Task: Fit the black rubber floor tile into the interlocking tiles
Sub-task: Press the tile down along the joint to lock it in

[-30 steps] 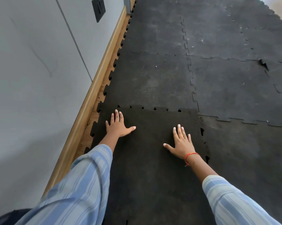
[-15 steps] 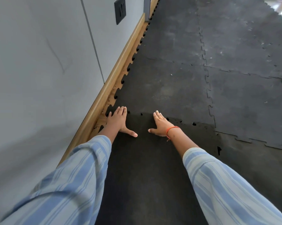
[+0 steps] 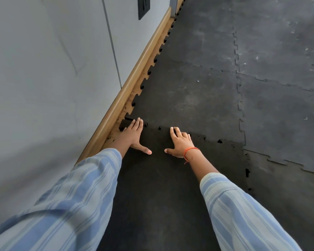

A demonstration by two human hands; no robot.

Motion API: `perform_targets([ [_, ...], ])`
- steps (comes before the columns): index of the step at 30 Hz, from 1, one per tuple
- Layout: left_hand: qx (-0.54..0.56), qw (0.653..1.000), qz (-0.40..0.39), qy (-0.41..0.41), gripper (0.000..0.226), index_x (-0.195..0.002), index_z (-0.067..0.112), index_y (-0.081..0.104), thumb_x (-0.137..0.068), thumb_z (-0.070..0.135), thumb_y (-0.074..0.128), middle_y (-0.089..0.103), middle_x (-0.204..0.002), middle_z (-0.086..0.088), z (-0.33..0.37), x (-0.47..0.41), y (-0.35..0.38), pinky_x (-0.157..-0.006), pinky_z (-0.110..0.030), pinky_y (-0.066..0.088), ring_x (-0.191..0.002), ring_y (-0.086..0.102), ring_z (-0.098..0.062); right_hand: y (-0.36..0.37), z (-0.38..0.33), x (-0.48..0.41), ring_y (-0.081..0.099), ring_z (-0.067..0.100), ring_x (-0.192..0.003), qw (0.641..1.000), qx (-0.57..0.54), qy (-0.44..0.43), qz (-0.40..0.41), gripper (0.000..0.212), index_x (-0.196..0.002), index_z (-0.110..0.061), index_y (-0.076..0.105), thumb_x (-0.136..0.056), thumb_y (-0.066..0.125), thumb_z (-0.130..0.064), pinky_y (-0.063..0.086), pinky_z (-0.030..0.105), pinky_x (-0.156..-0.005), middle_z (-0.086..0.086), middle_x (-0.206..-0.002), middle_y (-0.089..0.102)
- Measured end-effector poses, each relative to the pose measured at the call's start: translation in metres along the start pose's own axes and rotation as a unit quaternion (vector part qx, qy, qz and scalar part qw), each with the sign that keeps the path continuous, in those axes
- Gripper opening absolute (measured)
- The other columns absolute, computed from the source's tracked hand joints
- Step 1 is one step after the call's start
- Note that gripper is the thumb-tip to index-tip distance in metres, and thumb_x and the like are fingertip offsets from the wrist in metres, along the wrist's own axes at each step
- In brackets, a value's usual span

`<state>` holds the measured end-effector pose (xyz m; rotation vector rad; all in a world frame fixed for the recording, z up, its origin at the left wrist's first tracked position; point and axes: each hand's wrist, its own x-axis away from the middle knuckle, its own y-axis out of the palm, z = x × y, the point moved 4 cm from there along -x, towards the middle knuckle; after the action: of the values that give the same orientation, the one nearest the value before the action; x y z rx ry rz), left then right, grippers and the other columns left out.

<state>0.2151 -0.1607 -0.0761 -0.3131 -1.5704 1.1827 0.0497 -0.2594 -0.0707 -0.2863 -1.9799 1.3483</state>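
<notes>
Both hands press flat, fingers spread and gripping nothing, on the far edge of the black rubber floor tile [image 3: 158, 187]. The left hand [image 3: 133, 135] sits at its far-left corner by the wooden skirting [image 3: 134, 82]; the right hand [image 3: 179, 142] rests just beside, where the tile meets the interlocking tiles [image 3: 188, 98].

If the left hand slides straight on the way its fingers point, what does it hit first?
The left hand already has its fingertips at the black tile's far corner; next comes the seam with the laid tile, likely beside the wooden skirting.
</notes>
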Motion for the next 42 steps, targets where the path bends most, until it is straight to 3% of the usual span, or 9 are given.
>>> perform_targets([
  [6,0.006,1.0,0.001,0.02,0.139,-0.147,0.011,-0.026,-0.064,0.074,0.067,-0.031,-0.155,-0.006,-0.002,0.001,0.001,-0.117,-0.051,0.003,-0.145,-0.021,-0.027,-0.002,0.02,0.009,0.006,0.025,-0.148,1.0,-0.006,-0.007,0.001,0.105,-0.152,-0.016,-0.003,-0.08,0.058,-0.062,0.004,0.049,-0.121,0.002,-0.162,-0.002],
  [9,0.015,0.999,0.008,0.03,0.14,-0.148,0.015,-0.024,-0.061,0.075,0.067,-0.031,-0.156,-0.004,0.001,0.002,-0.003,-0.116,-0.054,0.003,-0.145,-0.021,-0.028,0.001,0.046,0.03,-0.001,0.019,-0.149,0.994,0.07,0.013,0.083,0.106,-0.152,-0.016,0.0,-0.076,0.039,-0.08,0.0,0.055,-0.119,0.0,-0.162,-0.002],
  [11,0.01,0.997,0.019,0.068,0.137,-0.149,0.025,-0.023,-0.059,0.079,0.066,-0.032,-0.156,0.001,0.02,0.001,-0.002,-0.115,-0.063,0.001,-0.144,-0.023,-0.032,0.001,0.075,0.045,-0.007,0.024,-0.148,0.987,0.038,0.089,0.131,0.12,-0.152,-0.014,0.002,-0.066,0.039,-0.088,0.001,0.053,-0.118,0.004,-0.162,-0.003],
  [13,0.014,0.994,0.015,0.104,0.132,-0.147,0.037,-0.022,-0.057,0.081,0.064,-0.033,-0.155,0.006,0.053,0.0,0.004,-0.107,-0.072,-0.003,-0.141,-0.026,-0.038,0.0,0.112,0.058,-0.007,0.023,-0.149,0.98,-0.024,0.168,0.107,0.131,-0.152,-0.013,0.005,-0.055,0.038,-0.095,0.001,0.055,-0.118,0.002,-0.162,0.0],
  [15,0.016,0.993,0.007,0.115,0.128,-0.147,0.042,-0.018,-0.056,0.081,0.065,-0.032,-0.155,0.009,0.085,-0.002,0.009,-0.101,-0.077,-0.006,-0.141,-0.025,-0.04,-0.002,0.136,0.066,-0.005,0.02,-0.148,0.983,-0.026,0.171,0.064,0.133,-0.152,-0.016,0.013,-0.048,0.034,-0.098,0.001,0.059,-0.118,-0.005,-0.162,0.004],
  [19,0.017,0.995,0.017,0.094,0.126,-0.15,0.04,-0.009,-0.057,0.078,0.068,-0.02,-0.16,0.008,0.105,-0.004,0.013,-0.101,-0.079,-0.004,-0.142,-0.019,-0.043,-0.002,0.143,0.073,-0.003,0.023,-0.148,0.984,-0.026,0.16,0.069,0.135,-0.15,-0.023,0.022,-0.038,0.031,-0.099,0.002,0.062,-0.117,-0.003,-0.161,0.008],
  [23,0.022,0.996,0.026,0.087,0.13,-0.149,0.038,-0.013,-0.057,0.075,0.07,-0.015,-0.161,0.006,0.105,-0.001,0.012,-0.102,-0.077,-0.003,-0.143,-0.015,-0.044,-0.008,0.139,0.078,0.006,0.027,-0.146,0.981,-0.008,0.172,0.094,0.121,-0.144,-0.022,0.032,-0.048,0.048,-0.094,0.011,0.067,-0.113,-0.001,-0.158,0.017],
  [36,0.012,0.994,-0.001,0.107,0.134,-0.145,0.037,-0.025,-0.059,0.076,0.069,-0.026,-0.158,0.008,0.104,-0.001,0.016,-0.102,-0.074,-0.01,-0.14,-0.027,-0.043,-0.009,0.139,0.081,0.012,0.026,-0.145,0.98,-0.04,0.185,0.068,0.117,-0.145,-0.026,0.028,-0.05,0.062,-0.085,0.017,0.062,-0.114,0.0,-0.155,0.023],
  [42,-0.002,0.995,0.031,0.091,0.145,-0.145,0.019,-0.029,-0.054,0.082,0.065,-0.036,-0.154,0.001,0.097,-0.001,0.021,-0.106,-0.07,-0.008,-0.141,-0.028,-0.038,-0.007,0.14,0.082,0.007,0.027,-0.146,0.98,-0.034,0.186,0.064,0.121,-0.149,-0.025,0.019,-0.052,0.062,-0.085,0.015,0.062,-0.115,0.0,-0.158,0.017],
])
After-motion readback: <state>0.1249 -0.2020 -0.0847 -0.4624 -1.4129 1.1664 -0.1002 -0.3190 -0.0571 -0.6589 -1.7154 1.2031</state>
